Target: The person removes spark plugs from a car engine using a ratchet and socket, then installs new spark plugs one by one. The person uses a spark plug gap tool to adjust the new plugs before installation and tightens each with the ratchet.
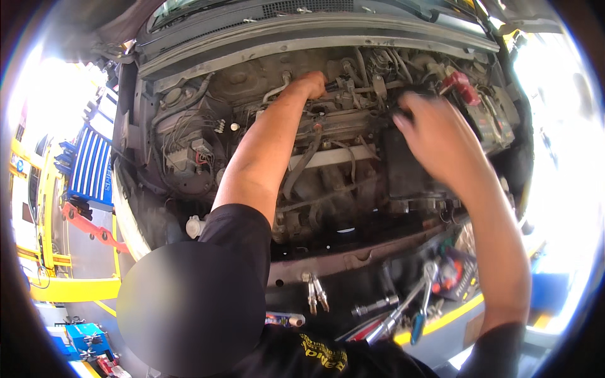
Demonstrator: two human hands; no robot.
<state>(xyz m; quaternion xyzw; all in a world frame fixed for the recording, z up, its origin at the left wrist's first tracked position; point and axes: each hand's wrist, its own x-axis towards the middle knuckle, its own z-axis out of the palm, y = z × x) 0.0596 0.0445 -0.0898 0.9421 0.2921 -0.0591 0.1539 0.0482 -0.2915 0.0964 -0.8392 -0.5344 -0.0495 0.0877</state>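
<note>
My left arm reaches to the back of a car's engine (334,126). There my left hand (310,83) is closed beside dark fittings and hoses, its fingertips turned away so that what they hold is hidden. Over a black plastic box (413,167) on the engine's right side is my right hand (432,129), smeared by motion. Dark parts lie at its fingers, and I cannot make out whether it grips any of them. A black hose (304,165) curves across the engine between my arms.
Two spark plugs (316,293) lie at the car's front edge. To their right are a ratchet (429,274), a socket extension (375,306) and other tools. A battery with a red terminal cover (462,87) sits at right. A blurred dark disc (192,309) hides the lower left.
</note>
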